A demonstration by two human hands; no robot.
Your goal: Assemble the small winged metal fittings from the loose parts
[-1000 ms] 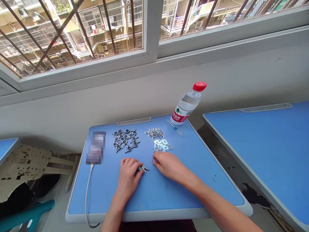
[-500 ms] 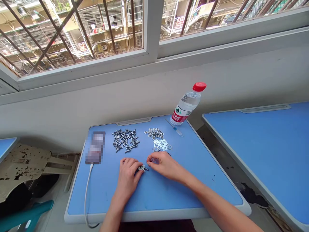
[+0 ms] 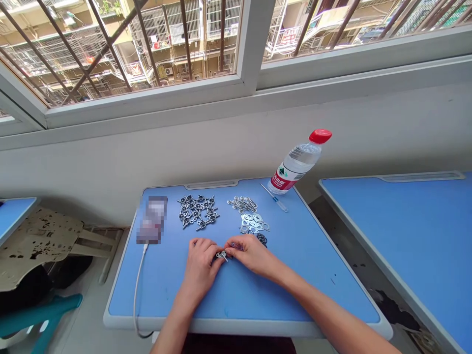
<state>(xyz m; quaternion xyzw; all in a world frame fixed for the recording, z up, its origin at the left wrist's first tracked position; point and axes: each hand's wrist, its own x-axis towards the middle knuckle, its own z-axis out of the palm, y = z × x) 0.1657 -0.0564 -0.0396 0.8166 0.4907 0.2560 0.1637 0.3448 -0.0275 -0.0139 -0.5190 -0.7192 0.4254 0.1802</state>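
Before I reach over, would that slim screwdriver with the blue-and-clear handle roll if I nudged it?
Probably yes: the slim screwdriver looks round in section and lies on a smooth blue desktop. It also looks light and stiff, so a small push may send it far. It lies fairly near the right edge, so it could drop off.

Ahead of the left hand (image 3: 201,270) and right hand (image 3: 250,254), a blue-topped desk (image 3: 206,323) against a white wall (image 3: 221,152), barred windows (image 3: 147,44) above letting in daylight onto caged apartment balconies (image 3: 177,34), second blue desk (image 3: 398,255) rightward, stained chair (image 3: 37,246) and teal stool (image 3: 40,312) leftward.
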